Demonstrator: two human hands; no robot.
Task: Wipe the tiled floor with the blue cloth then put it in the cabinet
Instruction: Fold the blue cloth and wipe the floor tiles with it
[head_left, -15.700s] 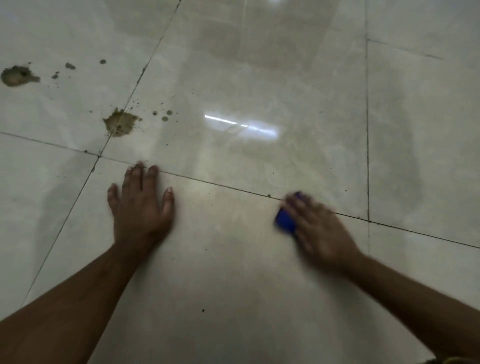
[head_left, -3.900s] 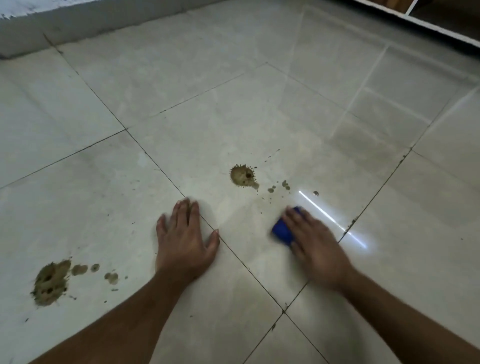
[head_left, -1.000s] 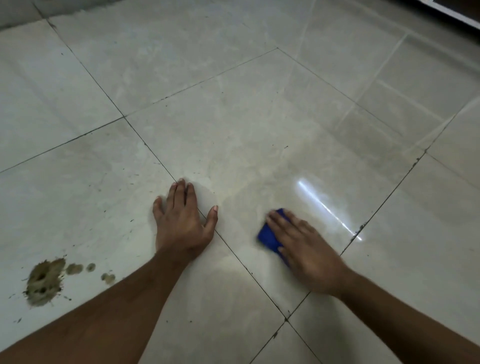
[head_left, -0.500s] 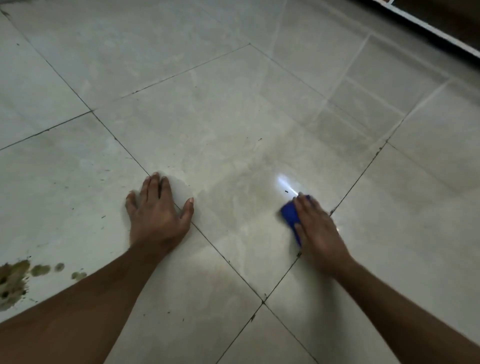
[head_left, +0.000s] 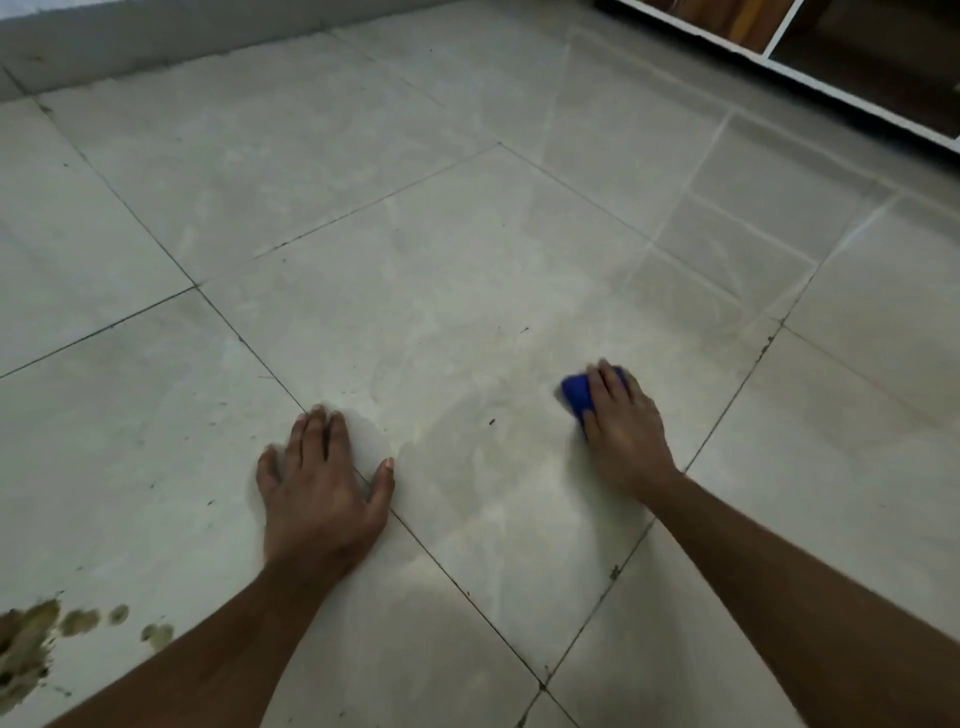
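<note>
A brown stain (head_left: 26, 644) lies nearest. My left hand (head_left: 319, 491) presses open and flat on the floor (head_left: 467, 249). Farther on, my right hand (head_left: 621, 428) clamps its fingers (head_left: 605, 379) over the blue cloth (head_left: 576, 393) on the tile; the cabinet (head_left: 810, 67) stands beyond.

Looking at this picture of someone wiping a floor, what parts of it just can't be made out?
- Blue cloth: mostly covered by the right hand in the head view, so its shape and size stay unknown.
- Brown stain: cut off by the left edge.
- Cabinet: only its white lower frame shows at the top right corner; the inside is too dark to read.
- Floor under the left hand: hidden by the flat palm.
</note>
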